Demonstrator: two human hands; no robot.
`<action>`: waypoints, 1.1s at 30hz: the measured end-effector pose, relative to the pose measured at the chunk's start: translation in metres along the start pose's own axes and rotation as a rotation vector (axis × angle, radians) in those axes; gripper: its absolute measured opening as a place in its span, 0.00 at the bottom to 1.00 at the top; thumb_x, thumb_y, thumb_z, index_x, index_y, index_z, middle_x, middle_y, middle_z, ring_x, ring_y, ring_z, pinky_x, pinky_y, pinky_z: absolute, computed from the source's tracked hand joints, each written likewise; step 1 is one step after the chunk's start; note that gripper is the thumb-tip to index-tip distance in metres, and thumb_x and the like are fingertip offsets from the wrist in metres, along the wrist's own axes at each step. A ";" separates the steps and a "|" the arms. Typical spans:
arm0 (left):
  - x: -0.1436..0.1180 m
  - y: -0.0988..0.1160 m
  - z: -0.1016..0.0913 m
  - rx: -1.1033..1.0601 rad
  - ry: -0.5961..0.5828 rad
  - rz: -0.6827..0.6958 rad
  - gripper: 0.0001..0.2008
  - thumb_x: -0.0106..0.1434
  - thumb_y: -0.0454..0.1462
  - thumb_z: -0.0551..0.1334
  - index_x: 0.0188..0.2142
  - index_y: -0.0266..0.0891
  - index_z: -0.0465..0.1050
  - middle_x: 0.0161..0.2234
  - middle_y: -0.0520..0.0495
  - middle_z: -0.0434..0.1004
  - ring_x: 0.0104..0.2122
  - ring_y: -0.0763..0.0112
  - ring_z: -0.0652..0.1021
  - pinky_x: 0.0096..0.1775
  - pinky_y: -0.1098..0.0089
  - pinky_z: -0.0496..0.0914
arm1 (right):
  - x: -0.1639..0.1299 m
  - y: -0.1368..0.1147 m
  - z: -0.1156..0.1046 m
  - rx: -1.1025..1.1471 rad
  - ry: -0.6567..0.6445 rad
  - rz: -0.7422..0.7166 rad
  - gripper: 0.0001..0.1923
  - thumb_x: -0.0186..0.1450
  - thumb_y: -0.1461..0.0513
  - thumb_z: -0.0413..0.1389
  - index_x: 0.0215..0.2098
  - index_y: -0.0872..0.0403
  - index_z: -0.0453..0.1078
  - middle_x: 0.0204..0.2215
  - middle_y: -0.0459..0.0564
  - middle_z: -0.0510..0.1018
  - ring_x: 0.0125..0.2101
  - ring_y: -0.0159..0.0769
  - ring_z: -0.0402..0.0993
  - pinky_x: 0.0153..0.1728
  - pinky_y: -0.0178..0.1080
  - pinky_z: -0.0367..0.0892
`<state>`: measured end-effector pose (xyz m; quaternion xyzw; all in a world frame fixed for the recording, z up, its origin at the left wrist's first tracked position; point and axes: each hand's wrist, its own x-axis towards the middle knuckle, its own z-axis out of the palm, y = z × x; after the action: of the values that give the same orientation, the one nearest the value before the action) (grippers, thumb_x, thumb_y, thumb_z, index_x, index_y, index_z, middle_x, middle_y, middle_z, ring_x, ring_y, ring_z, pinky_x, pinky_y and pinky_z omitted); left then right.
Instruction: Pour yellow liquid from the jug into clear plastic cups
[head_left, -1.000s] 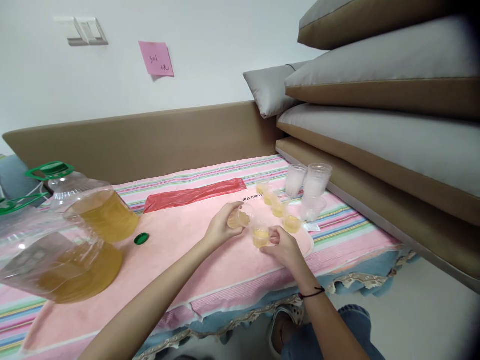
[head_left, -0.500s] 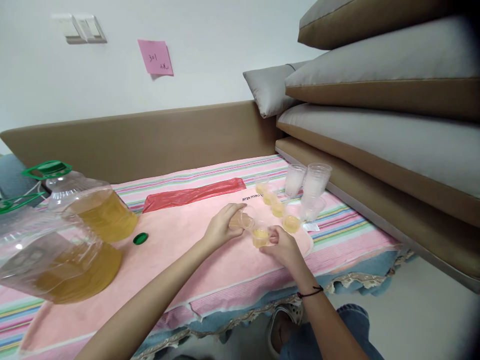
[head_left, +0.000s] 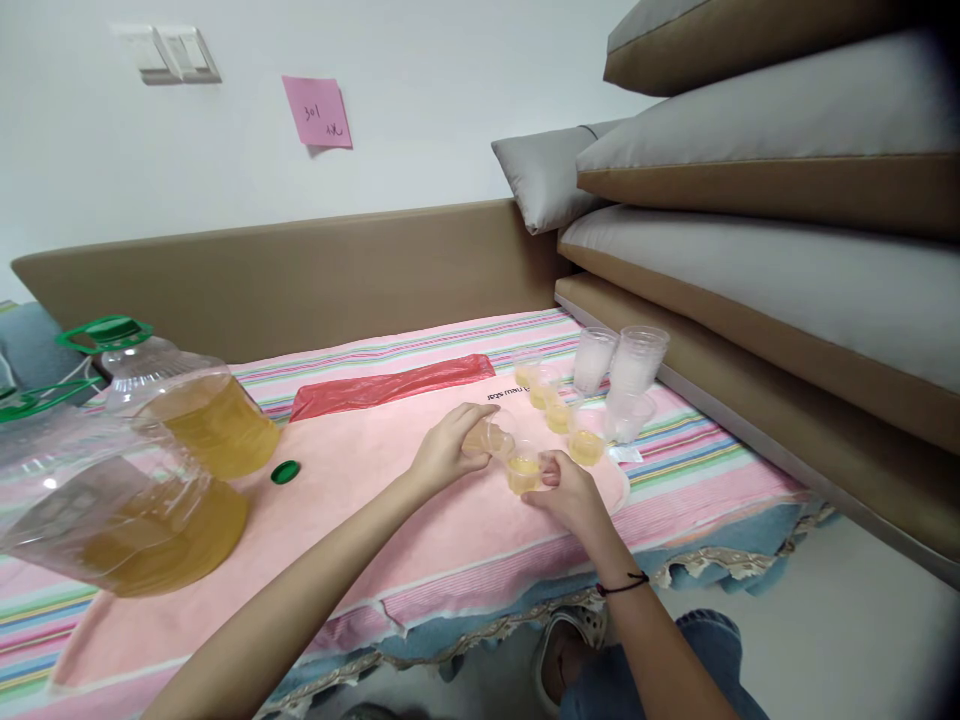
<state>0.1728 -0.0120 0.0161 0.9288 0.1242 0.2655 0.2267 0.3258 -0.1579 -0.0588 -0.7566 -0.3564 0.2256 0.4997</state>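
Two big clear plastic jugs with green handles sit at my nine o'clock, both holding yellow liquid, the nearer one leaning on its side. A small round green cap lies on the pink cloth just right of them, and a long red plastic bag stretches across at about eleven o'clock.

My left hand pinches a small clear plastic cup between thumb and fingers. Compared with a second ago, that cup has tipped further over: its long axis now lies close to level, running from ten o'clock to four o'clock, with the mouth pointing down and right toward the second small clear cup. I judge that the pour from one cup into the other is under way or nearly done, since little liquid shows in the tilted one.

My right hand curls around that upright cup, thumb and forefinger closed on its wall, steadying it on the cloth at twelve o'clock just ahead of me. It holds a shallow layer of yellow liquid, mouth up.

Further on, at one o'clock, a short row of filled small cups runs away from me, and beside it stand stacks of empty clear cups near the grey and tan cushions.
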 end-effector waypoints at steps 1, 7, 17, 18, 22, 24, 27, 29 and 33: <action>0.000 0.000 0.000 0.003 -0.002 -0.001 0.33 0.49 0.29 0.63 0.56 0.45 0.64 0.53 0.44 0.72 0.53 0.58 0.73 0.53 0.59 0.68 | 0.000 0.000 0.000 -0.001 0.001 -0.001 0.25 0.42 0.64 0.66 0.38 0.51 0.65 0.35 0.47 0.77 0.35 0.41 0.76 0.36 0.39 0.69; 0.002 0.000 0.000 0.017 -0.003 -0.013 0.34 0.48 0.28 0.63 0.56 0.45 0.64 0.53 0.44 0.72 0.52 0.57 0.74 0.53 0.59 0.69 | -0.001 -0.001 0.000 -0.003 0.009 -0.005 0.26 0.41 0.64 0.66 0.39 0.51 0.66 0.35 0.48 0.77 0.35 0.41 0.75 0.35 0.39 0.69; 0.004 0.007 -0.001 0.038 -0.012 -0.011 0.32 0.48 0.28 0.62 0.55 0.43 0.66 0.53 0.43 0.73 0.51 0.58 0.74 0.53 0.59 0.69 | -0.001 -0.004 -0.001 -0.015 0.002 0.007 0.26 0.41 0.65 0.66 0.38 0.51 0.65 0.34 0.47 0.76 0.34 0.41 0.76 0.34 0.38 0.69; 0.004 0.007 -0.001 0.040 -0.014 -0.009 0.32 0.48 0.28 0.62 0.55 0.43 0.66 0.52 0.43 0.73 0.51 0.58 0.75 0.52 0.59 0.70 | -0.001 -0.004 -0.001 -0.016 0.001 0.007 0.26 0.41 0.65 0.66 0.38 0.51 0.65 0.34 0.48 0.76 0.35 0.41 0.76 0.34 0.38 0.69; 0.004 0.005 -0.001 0.045 -0.021 -0.005 0.32 0.48 0.28 0.62 0.55 0.43 0.66 0.52 0.43 0.73 0.51 0.58 0.74 0.52 0.60 0.70 | -0.001 -0.003 -0.001 -0.017 0.004 0.003 0.26 0.41 0.65 0.66 0.38 0.51 0.66 0.35 0.48 0.77 0.34 0.40 0.76 0.34 0.38 0.70; 0.004 0.005 -0.001 0.046 -0.025 -0.006 0.32 0.48 0.28 0.62 0.55 0.43 0.66 0.52 0.43 0.73 0.51 0.58 0.74 0.52 0.59 0.70 | 0.000 -0.002 -0.001 -0.018 0.011 -0.003 0.26 0.41 0.65 0.66 0.39 0.52 0.66 0.35 0.49 0.77 0.35 0.41 0.76 0.34 0.38 0.70; 0.004 0.006 -0.002 0.047 -0.030 -0.007 0.33 0.48 0.28 0.62 0.55 0.43 0.65 0.52 0.43 0.72 0.51 0.58 0.74 0.52 0.60 0.69 | 0.000 0.000 -0.001 -0.023 0.021 -0.012 0.27 0.41 0.64 0.67 0.39 0.52 0.67 0.36 0.49 0.78 0.35 0.41 0.76 0.34 0.38 0.71; 0.003 0.006 -0.002 0.048 -0.034 -0.005 0.32 0.48 0.28 0.62 0.55 0.43 0.65 0.52 0.43 0.72 0.51 0.58 0.74 0.52 0.60 0.69 | 0.000 0.001 0.000 -0.027 0.024 -0.014 0.26 0.42 0.64 0.67 0.39 0.51 0.67 0.36 0.48 0.78 0.35 0.40 0.76 0.34 0.38 0.71; 0.003 0.004 -0.002 0.051 -0.031 0.000 0.33 0.48 0.28 0.62 0.55 0.44 0.65 0.52 0.44 0.72 0.51 0.58 0.74 0.53 0.60 0.69 | 0.000 0.003 0.000 -0.028 0.028 -0.018 0.25 0.42 0.63 0.67 0.38 0.50 0.67 0.35 0.47 0.78 0.34 0.39 0.76 0.34 0.38 0.71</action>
<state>0.1749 -0.0138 0.0205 0.9383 0.1274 0.2479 0.2047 0.3270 -0.1585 -0.0615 -0.7632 -0.3594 0.2055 0.4962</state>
